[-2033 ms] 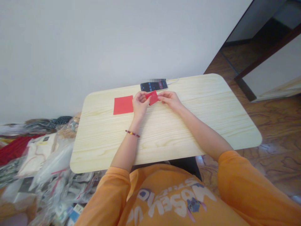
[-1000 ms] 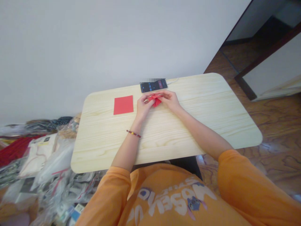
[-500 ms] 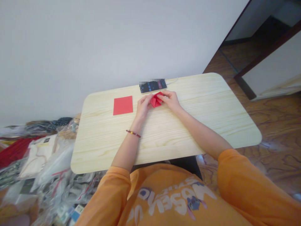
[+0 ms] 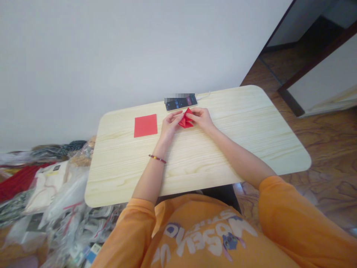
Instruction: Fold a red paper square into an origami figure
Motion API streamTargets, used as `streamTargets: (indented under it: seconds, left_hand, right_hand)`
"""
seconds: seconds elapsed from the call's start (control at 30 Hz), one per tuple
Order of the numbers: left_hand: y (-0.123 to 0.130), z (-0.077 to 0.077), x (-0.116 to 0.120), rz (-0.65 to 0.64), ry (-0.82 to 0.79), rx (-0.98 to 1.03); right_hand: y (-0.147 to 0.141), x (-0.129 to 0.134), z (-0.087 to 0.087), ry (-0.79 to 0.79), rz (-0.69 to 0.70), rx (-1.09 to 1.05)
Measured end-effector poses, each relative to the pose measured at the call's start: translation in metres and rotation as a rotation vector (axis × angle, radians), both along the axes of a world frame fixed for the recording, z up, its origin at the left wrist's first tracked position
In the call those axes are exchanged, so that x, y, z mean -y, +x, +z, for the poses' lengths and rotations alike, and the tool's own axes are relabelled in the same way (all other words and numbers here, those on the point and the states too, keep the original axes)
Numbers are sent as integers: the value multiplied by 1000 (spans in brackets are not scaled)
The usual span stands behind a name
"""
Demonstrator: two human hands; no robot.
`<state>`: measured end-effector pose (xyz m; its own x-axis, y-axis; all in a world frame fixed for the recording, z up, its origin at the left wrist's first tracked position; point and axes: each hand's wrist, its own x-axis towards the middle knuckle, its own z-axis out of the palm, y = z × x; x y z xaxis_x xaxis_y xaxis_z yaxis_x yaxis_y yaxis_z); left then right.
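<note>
A small piece of folded red paper (image 4: 186,120) is held between my two hands, just above the table and in front of the phone. My left hand (image 4: 170,124) pinches its left side with thumb and fingers. On the right side, my right hand (image 4: 201,117) grips it, thumb on the near face and fingers behind. Several creased flaps stand out from the paper, and one point sticks up. Flat on the table to the left lies a square of red paper (image 4: 145,125), apart from both hands.
A phone (image 4: 181,102) with a lit timer screen lies behind my hands, a white cable (image 4: 205,95) running from it. The pale wooden table (image 4: 237,119) meets a white wall. Clothes and plastic bags (image 4: 64,197) are piled on the left; a wooden floor (image 4: 329,160) shows on the right.
The folded paper has been turned slightly, so a point now stands up higher. My left fingers have shifted and loosened a little along its left edge. My right hand has barely moved.
</note>
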<state>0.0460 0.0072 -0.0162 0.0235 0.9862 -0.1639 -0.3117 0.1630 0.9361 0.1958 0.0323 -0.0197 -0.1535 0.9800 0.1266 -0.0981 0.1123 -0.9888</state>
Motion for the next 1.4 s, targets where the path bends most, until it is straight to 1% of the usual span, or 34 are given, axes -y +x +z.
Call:
streamTargets:
  seconds: [0.17, 0.4, 0.63, 0.77, 0.87, 1.03, 1.27, 1.4]
  left_hand:
    - [-3, 0, 0, -49, -10, 16]
    - [-5, -3, 0, -90, -1, -16]
    - [-3, 0, 1, -106, -9, -24]
    - [-3, 2, 3, -156, -15, 0]
    - [-4, 2, 4, -208, -7, 12]
    - [-7, 1, 5, -255, -8, -15]
    - [-7, 1, 5, -259, 13, -87]
    - [-7, 0, 4, -220, 34, -139]
  right_hand:
    - [-2, 2, 5, -94, 7, -46]
    - [-2, 5, 8, -92, 22, -44]
    - [-2, 2, 3, -88, -13, -23]
    - [-1, -1, 1, -76, -31, -12]
    - [-1, 0, 4, -87, -31, -48]
    - [-1, 2, 6, -116, -39, -45]
    - [-1, 4, 7, -73, -57, -40]
    - [-2, 5, 8, -102, -45, -50]
